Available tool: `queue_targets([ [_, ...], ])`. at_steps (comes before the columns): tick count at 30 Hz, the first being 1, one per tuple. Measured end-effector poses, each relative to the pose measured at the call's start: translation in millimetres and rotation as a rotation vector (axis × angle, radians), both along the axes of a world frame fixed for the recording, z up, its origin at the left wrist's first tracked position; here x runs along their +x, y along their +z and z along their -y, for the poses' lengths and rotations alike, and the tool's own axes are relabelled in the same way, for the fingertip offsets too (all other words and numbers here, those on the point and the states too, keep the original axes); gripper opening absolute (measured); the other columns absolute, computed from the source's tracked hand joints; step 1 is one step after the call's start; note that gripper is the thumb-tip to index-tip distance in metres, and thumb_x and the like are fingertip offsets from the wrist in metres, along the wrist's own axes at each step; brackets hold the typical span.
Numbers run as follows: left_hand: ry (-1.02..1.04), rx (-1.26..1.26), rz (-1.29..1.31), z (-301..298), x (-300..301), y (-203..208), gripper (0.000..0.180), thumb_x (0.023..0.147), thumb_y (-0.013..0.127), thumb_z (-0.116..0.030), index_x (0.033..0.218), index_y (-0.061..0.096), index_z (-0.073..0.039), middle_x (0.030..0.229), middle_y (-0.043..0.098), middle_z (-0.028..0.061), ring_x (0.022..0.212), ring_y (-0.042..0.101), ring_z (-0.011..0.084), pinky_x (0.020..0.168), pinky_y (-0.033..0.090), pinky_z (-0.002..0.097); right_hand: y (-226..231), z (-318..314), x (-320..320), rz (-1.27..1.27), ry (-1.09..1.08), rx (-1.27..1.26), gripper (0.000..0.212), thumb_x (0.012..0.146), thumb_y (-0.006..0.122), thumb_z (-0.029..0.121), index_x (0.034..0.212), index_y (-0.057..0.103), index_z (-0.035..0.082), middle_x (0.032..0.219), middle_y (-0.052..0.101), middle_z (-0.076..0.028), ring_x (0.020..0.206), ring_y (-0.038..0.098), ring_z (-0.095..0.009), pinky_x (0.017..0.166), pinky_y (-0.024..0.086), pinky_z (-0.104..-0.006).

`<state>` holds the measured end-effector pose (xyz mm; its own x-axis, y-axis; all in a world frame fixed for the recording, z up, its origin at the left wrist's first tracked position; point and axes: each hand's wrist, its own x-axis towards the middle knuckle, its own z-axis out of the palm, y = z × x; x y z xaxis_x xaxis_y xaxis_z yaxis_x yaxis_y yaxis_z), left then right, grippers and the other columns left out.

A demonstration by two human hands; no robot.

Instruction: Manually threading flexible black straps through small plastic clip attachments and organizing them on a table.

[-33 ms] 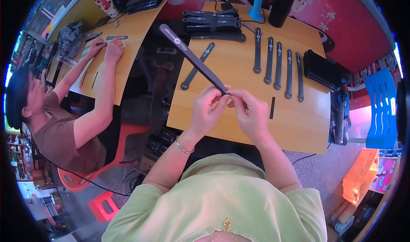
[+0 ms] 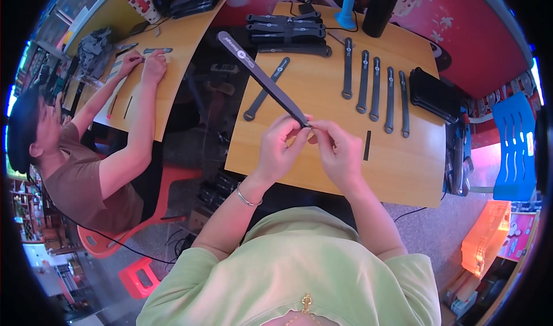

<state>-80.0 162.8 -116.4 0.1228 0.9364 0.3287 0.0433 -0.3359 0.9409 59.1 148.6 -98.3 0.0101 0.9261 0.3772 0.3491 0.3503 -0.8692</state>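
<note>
My left hand (image 2: pixel 280 147) pinches the near end of a long dark grey strap (image 2: pixel 262 77) with a rounded tip and white print. The strap's free end points up and to the left, above the table. Closed at that same end are the fingertips of my right hand (image 2: pixel 339 152), touching those of the left; what lies between them is mostly hidden. Beneath the raised strap, a similar strap (image 2: pixel 266 88) lies slanted on the table. Several more straps (image 2: pixel 364 82) are laid out side by side on the right. Close to my right hand lies a short black strip (image 2: pixel 367 146).
Bundled straps (image 2: pixel 286 29) are stacked at the back of the wooden table (image 2: pixel 322 196). A blue fan (image 2: pixel 346 12), a black cylinder (image 2: pixel 382 8) and a black pouch (image 2: pixel 436 94) stand around the edge. At another table on the left, a person (image 2: pixel 86 170) works with both hands.
The raised strap has turned slightly and its far tip has shifted a little to the right. Both hands stay in nearly the same place.
</note>
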Motion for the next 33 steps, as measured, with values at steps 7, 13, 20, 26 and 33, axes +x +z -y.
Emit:
queue_targets([
  [7, -0.026, 0.013, 0.043, 0.2, -0.4, -2.1, 0.008, 0.086, 0.055, 0.003, 0.091, 0.060, 0.007, 0.118, 0.053, 0.0149, 0.105, 0.057, 0.0174, 0.084, 0.048, 0.0255, -0.4, -9.6, 4.5, 0.116, -0.066, 0.127, 0.015, 0.079, 0.062, -0.002, 0.093, 0.064, 0.005, 0.077, 0.066, -0.010, 0.067, 0.067, -0.020, 0.057, 0.050, -0.0276],
  [13, -0.240, -0.220, 0.071, 11.9, -16.9, -0.1, 0.007, 0.085, 0.054, 0.001, 0.086, 0.058, 0.007, 0.125, 0.050, 0.0154, 0.114, 0.052, 0.0184, 0.084, 0.045, 0.0235, 3.2, -15.9, 12.5, 0.330, -0.067, 0.293, 0.016, 0.077, 0.064, 0.002, 0.092, 0.065, 0.010, 0.076, 0.067, -0.005, 0.064, 0.065, -0.020, 0.054, 0.049, -0.0287],
  [20, -0.379, -0.311, 0.316, 28.4, -32.9, 1.6, 0.012, 0.085, 0.051, -0.002, 0.087, 0.061, 0.003, 0.119, 0.049, 0.0118, 0.109, 0.052, 0.0182, 0.090, 0.047, 0.0330, 30.9, -19.3, 40.1, 0.346, 0.080, 0.145, 0.027, 0.077, 0.066, 0.004, 0.104, 0.064, 0.009, 0.069, 0.065, -0.004, 0.058, 0.059, -0.014, 0.052, 0.044, -0.0255],
  [26, -0.358, -0.312, 0.339, 24.2, -25.4, 2.6, 0.016, 0.086, 0.048, -0.003, 0.088, 0.063, 0.003, 0.111, 0.053, 0.0097, 0.100, 0.055, 0.0169, 0.086, 0.050, 0.0323, 36.8, -6.0, 49.3, 0.272, 0.199, -0.118, 0.053, 0.068, 0.077, 0.012, 0.118, 0.060, 0.011, 0.085, 0.063, -0.002, 0.054, 0.045, -0.009, 0.050, 0.037, -0.0216],
  [33, -0.412, -0.381, 0.274, 25.6, -25.9, 4.6, 0.014, 0.083, 0.049, 0.001, 0.080, 0.062, 0.002, 0.104, 0.056, 0.0086, 0.095, 0.054, 0.0140, 0.081, 0.047, 0.0294, 28.2, -4.2, 29.4, 0.211, 0.313, 0.106, 0.042, 0.064, 0.080, 0.009, 0.104, 0.067, 0.009, 0.101, 0.062, -0.004, 0.064, 0.056, -0.011, 0.051, 0.041, -0.0220],
])
